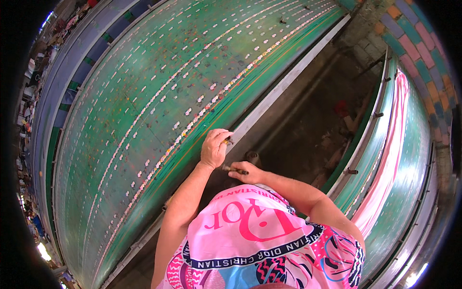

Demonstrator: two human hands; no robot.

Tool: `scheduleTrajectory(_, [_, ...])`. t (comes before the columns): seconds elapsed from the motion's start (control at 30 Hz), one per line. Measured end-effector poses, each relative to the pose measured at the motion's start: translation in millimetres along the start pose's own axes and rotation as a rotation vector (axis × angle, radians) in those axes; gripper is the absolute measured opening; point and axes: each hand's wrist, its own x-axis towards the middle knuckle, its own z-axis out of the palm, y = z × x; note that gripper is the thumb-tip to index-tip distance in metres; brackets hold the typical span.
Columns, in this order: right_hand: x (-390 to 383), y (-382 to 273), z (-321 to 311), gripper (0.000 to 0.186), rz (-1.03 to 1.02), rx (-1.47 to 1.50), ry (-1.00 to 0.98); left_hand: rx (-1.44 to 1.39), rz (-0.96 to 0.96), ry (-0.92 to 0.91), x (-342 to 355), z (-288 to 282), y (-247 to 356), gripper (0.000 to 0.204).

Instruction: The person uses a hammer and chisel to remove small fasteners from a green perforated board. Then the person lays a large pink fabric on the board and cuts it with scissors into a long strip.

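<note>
A long green printing table (144,96) with rows of small white printed shapes runs from lower left to upper right. My left hand (214,147) rests on its near edge, fingers curled, pinching a small dark and yellowish thing (227,141) that I cannot make out. My right hand (250,173) is just below it, close to my body, closed around a thin dark stick-like tool (236,170). A pink patterned garment (255,245) covers my front at the bottom.
A pale metal rail (279,91) edges the table. A dark floor aisle (317,120) lies between it and a second green table (409,159) at right, which carries a long pink cloth (390,164). A coloured tiled wall (418,43) stands at upper right.
</note>
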Motion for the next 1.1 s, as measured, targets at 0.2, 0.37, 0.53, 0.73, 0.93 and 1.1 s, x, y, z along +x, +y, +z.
scheduleTrajectory(0.2, [26,7,-7,0.027,0.146,-0.047,0.327,0.009,0.010,0.002,0,3,-4,0.039])
scheduleTrajectory(0.37, [20,-5,-2,0.027,-0.165,-0.187,-0.213,0.000,-0.010,-0.020,-3,1,-5,0.038])
scheduleTrajectory(0.53, [16,-9,-8,0.033,0.053,-0.222,0.303,-0.038,-0.090,0.018,-4,2,-2,0.044])
scheduleTrajectory(0.73, [-3,-36,-43,0.024,0.014,-0.179,0.151,0.250,-0.295,-0.035,-26,-5,3,0.046])
scheduleTrajectory(0.93, [18,-35,-78,0.025,0.035,-0.110,0.228,0.383,-0.279,-0.119,-36,-17,-1,0.036])
scheduleTrajectory(1.1, [34,-38,-99,0.022,0.022,-0.094,0.143,0.404,-0.172,-0.081,-41,-24,-1,0.032])
